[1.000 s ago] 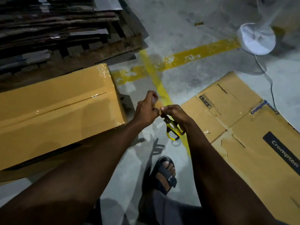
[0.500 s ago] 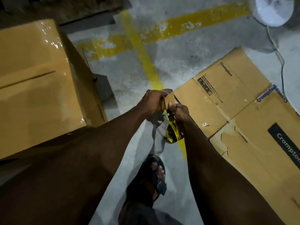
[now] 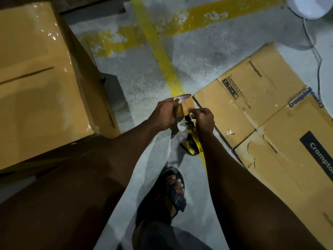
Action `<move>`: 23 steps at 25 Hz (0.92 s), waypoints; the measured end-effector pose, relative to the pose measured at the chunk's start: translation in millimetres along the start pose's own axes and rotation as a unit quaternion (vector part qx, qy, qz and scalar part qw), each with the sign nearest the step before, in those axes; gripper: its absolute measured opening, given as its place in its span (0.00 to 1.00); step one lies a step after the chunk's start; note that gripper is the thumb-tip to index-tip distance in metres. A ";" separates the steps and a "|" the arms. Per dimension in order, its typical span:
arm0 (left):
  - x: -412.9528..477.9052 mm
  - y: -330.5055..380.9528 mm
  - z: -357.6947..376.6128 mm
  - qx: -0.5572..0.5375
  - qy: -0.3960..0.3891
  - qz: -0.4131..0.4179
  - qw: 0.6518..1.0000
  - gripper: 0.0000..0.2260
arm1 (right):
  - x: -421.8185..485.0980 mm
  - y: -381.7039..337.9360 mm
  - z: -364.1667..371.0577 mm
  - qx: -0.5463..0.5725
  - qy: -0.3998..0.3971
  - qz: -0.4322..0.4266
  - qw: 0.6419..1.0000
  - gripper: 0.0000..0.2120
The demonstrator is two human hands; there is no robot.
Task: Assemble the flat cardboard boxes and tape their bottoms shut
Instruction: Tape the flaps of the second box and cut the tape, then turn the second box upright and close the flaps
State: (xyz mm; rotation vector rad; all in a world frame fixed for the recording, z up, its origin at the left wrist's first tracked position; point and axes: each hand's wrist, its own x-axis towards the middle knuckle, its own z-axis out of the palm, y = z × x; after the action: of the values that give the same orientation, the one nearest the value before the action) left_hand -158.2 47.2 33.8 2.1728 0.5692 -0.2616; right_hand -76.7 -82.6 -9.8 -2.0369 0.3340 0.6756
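My left hand (image 3: 164, 114) grips a roll of brown packing tape (image 3: 186, 103) in front of me, above the floor. My right hand (image 3: 204, 120) pinches the tape's loose end at the roll. Yellow-handled scissors (image 3: 192, 141) hang from the same hand, blades up. An assembled cardboard box (image 3: 39, 73) stands at the left, its seam covered in glossy tape. A flattened cardboard box (image 3: 266, 112) printed "Crompton" lies on the floor at the right.
Grey concrete floor with yellow painted lines (image 3: 158, 51) running under my hands. A white fan base (image 3: 310, 6) and its cable (image 3: 317, 56) sit at the top right. My sandalled foot (image 3: 173, 190) stands below my hands.
My view has tilted down and closer to the floor. The tape roll has come out more between my hands, and my right fingers have moved onto its end.
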 end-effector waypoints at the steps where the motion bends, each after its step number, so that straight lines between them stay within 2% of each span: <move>1: -1.6 -1.8 -1.4 -0.002 0.001 0.002 1.000 0.24 | -3.5 -2.8 -1.2 -0.025 0.048 0.004 0.999 0.16; 3: -6.7 -2.6 -10.4 0.005 0.010 0.015 1.000 0.26 | -13.2 -13.2 -2.1 -0.069 0.124 -0.007 0.990 0.17; 5: -15.3 -0.4 -27.8 0.029 0.019 0.034 0.999 0.28 | -27.6 -34.9 7.8 -0.101 0.133 -0.064 0.984 0.18; 8: -38.8 6.0 -66.7 0.049 0.047 0.060 0.996 0.29 | -62.4 -86.1 49.6 -0.112 0.058 -0.196 0.972 0.23; 10: -60.9 11.0 -100.7 0.048 0.104 0.076 0.991 0.28 | -95.1 -122.9 81.6 -0.092 0.000 -0.278 0.956 0.25; 13: -113.4 8.9 -174.2 0.073 0.185 0.057 0.978 0.30 | -165.4 -171.4 111.8 -0.088 -0.058 -0.357 0.928 0.25; 17: -196.1 -35.0 -280.1 0.129 0.218 0.005 0.967 0.34 | -248.4 -202.8 143.1 -0.219 -0.106 -0.474 0.846 0.27; 20: -267.1 -102.7 -343.0 0.166 0.248 -0.060 0.953 0.34 | -288.2 -199.8 173.5 -0.344 -0.094 -0.503 0.787 0.29; 23: -343.5 -190.5 -381.6 0.187 0.281 -0.168 0.926 0.35 | -307.9 -186.0 212.5 -0.430 -0.066 -0.515 0.739 0.30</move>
State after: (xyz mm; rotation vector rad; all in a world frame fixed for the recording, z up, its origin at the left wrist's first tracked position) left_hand -555.6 344.3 265.6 2.5161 1.3136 0.0941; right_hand -306.9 186.5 211.9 -2.5021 -1.3745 0.2206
